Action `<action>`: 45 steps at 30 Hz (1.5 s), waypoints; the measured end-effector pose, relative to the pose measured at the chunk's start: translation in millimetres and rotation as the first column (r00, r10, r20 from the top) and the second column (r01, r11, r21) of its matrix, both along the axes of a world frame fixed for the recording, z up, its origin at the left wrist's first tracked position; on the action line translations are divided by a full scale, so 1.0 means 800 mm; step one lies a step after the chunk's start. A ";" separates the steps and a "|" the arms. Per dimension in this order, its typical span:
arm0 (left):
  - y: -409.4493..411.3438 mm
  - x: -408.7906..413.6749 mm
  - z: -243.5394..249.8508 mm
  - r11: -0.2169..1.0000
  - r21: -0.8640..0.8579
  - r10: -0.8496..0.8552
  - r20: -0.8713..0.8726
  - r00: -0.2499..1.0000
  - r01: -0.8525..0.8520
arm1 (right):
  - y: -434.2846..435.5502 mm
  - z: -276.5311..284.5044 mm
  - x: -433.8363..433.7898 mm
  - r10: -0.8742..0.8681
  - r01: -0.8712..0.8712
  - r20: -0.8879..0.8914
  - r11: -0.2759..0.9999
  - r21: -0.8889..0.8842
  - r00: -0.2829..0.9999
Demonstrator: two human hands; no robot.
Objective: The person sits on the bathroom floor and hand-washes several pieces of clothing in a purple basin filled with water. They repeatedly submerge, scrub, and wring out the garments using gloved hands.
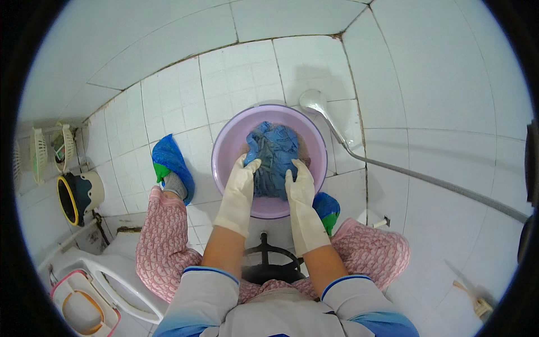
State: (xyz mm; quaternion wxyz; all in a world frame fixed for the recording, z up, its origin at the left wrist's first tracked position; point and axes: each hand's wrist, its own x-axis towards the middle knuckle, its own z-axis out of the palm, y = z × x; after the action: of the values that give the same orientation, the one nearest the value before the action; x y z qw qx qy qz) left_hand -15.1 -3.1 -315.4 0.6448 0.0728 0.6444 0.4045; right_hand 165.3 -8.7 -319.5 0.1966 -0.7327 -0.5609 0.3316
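Observation:
Before me on the tiled floor stands a round purple plastic basin. Crumpled wet blue cloth fills its middle, darker and greyer toward my side, with murky water showing at its edge. Both of my hands wear long cream rubber gloves. My left hand grips the cloth's left side, a fold caught between thumb and fingers. On the right side, my right hand has its thumb and fingers against the cloth; whether it pinches a fold is hard to tell.
A shower head lies right of the basin, its metal hose running to the right wall. My feet, in blue covers, flank the basin. At left are a dark bucket, a white toilet and baskets. A brush hangs at lower right.

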 end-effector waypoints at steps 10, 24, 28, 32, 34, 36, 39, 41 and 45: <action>-0.028 0.028 0.144 0.911 0.275 0.185 0.393 0.901 -0.307 | 0.061 -0.002 -0.011 -0.174 -0.041 -0.645 0.952 -0.304 0.744; -0.019 0.071 0.055 0.954 -0.011 0.298 0.010 0.954 -0.298 | 0.026 0.087 -0.056 -0.077 0.050 -0.176 0.987 -0.152 0.981; -0.044 0.049 0.020 0.923 -0.045 0.372 0.361 0.855 -0.382 | 0.004 0.091 -0.059 -0.022 0.015 -0.282 1.000 -0.028 0.959; -0.046 0.013 0.041 0.972 -0.023 0.191 0.653 0.732 -0.233 | -0.067 0.125 -0.089 0.292 -0.250 -0.292 0.953 0.172 0.911; -0.053 0.024 0.024 0.951 -0.123 0.305 0.495 0.813 -0.283 | -0.056 0.138 -0.097 0.151 -0.187 -0.280 0.976 -0.107 0.948; -0.064 0.044 0.001 0.954 -0.072 0.300 0.302 0.905 -0.292 | 0.008 0.092 -0.072 0.003 -0.025 -0.144 0.988 -0.152 0.990; -0.062 0.074 0.016 0.962 -0.037 0.275 0.144 0.951 -0.272 | 0.036 0.071 -0.046 -0.002 0.004 0.015 0.990 -0.138 1.000; -0.066 0.055 -0.004 0.910 -0.091 0.415 0.243 0.877 -0.405 | 0.001 0.107 -0.064 0.148 -0.152 -0.077 0.986 -0.063 0.986; -0.049 0.024 0.049 0.957 -0.183 0.276 0.355 0.893 -0.223 | -0.062 0.131 -0.089 0.300 -0.360 -0.295 0.917 -0.171 0.907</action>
State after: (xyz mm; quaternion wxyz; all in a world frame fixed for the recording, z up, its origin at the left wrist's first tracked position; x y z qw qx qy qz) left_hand 3.9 -42.3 -275.9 0.7024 -0.1343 0.5390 0.4451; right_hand 94.1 -58.2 -214.4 0.1271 -0.5933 -0.6057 0.5148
